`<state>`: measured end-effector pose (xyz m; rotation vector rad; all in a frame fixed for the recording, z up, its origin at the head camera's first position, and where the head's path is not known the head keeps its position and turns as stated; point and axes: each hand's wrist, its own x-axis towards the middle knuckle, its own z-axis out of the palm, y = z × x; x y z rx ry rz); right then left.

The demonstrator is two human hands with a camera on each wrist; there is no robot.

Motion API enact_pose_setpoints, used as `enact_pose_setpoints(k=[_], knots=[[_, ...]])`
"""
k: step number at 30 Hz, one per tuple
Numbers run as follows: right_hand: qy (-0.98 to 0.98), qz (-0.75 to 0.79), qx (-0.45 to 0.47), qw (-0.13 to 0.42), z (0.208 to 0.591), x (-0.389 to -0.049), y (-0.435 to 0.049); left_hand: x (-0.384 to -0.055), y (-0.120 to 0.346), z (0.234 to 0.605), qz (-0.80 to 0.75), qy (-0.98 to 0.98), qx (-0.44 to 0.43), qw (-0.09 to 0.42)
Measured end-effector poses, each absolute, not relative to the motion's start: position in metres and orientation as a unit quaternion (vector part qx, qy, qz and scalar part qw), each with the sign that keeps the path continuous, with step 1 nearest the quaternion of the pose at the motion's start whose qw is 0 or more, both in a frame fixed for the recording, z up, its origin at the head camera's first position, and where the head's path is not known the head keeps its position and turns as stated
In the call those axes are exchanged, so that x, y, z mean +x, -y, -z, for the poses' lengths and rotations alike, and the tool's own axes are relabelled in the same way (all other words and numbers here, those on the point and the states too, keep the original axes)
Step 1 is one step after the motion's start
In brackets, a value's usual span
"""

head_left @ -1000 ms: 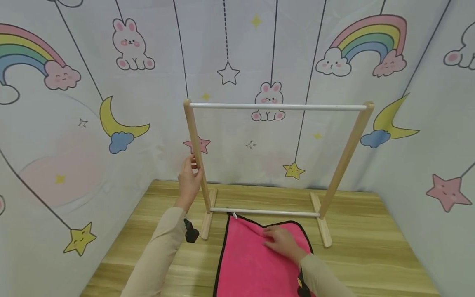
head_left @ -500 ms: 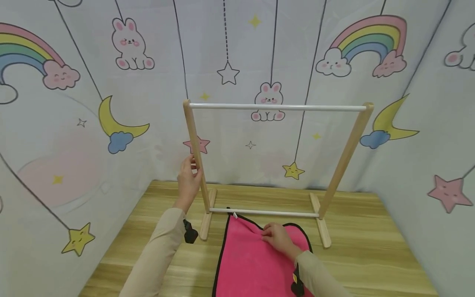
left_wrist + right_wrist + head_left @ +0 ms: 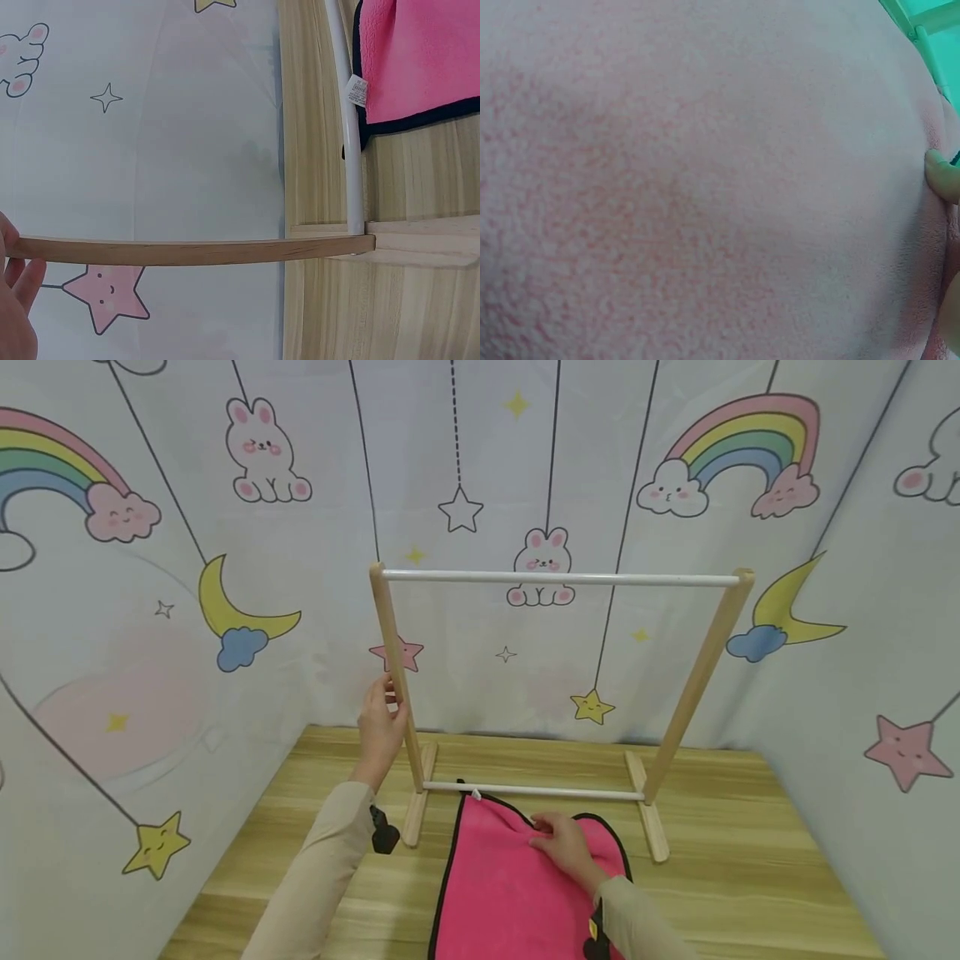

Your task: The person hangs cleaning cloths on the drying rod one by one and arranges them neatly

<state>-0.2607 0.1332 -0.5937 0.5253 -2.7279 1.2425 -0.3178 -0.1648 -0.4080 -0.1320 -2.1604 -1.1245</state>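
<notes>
The left hand has its fingers round the wooden post of a rack. Well apart from it, the right hand pinches the pink cloth close to its far black trim. The cloth lies on the surface, reaching from the low white bar toward the near edge. The rack stands near the surface's far edge. I'd say hold the post gently so nothing tips, and pinch enough cloth, because soft stuff can slip. Watch that corner by the bar: it could snag.
</notes>
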Motion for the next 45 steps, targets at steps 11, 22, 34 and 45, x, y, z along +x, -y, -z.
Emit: enact_pose_setpoints(k=[11, 22, 34, 45], knots=[[0.901, -0.393, 0.169, 0.063, 0.598, -0.256, -0.132, -0.318, 0.164, 0.409, 0.436, 0.828, -0.060, 0.347], [0.881, -0.407, 0.218, 0.101, 0.595, -0.253, -0.134, -0.319, 0.162, 0.410, 0.433, 0.831, -0.056, 0.345], [0.861, -0.391, 0.303, 0.114, 0.555, -0.255, -0.135, -0.319, 0.164, 0.410, 0.434, 0.821, -0.064, 0.365], [0.855, -0.356, 0.355, 0.125, 0.493, -0.249, -0.135, -0.317, 0.166, 0.409, 0.429, 0.831, -0.064, 0.349]])
